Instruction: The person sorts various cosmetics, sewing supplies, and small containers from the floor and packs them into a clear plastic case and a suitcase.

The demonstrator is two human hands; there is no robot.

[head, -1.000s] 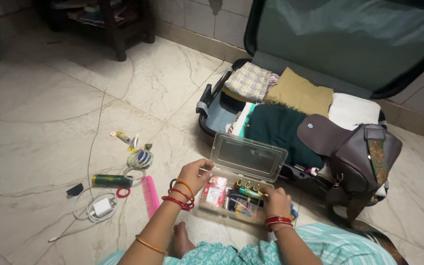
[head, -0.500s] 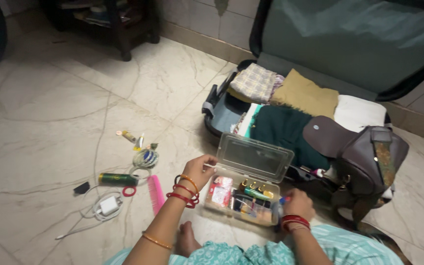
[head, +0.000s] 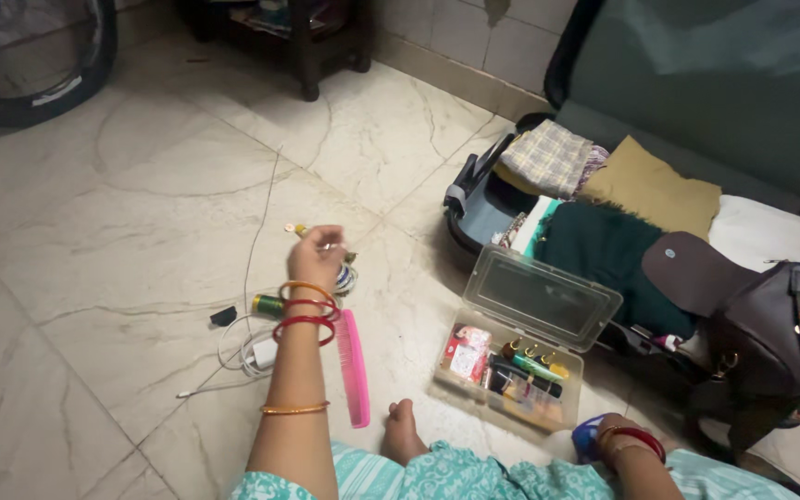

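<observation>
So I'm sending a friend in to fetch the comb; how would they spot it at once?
Start at the open suitcase by the wall, then go left past the clear plastic box on the marble floor. The comb lies flat beside the person's left forearm: long, toothed and bright pink, unlike the white charger next to it.

Over on the marble floor [head: 122, 213], an open suitcase [head: 474, 208] lies packed with folded clothes: a checked cloth [head: 553, 157], a mustard piece [head: 655, 190], a dark green one [head: 604, 250]. A brown handbag [head: 761, 324] rests on its near edge. Top left, a dark wheel [head: 39, 74]; beside it, a dark wooden stand [head: 312, 46].
</observation>
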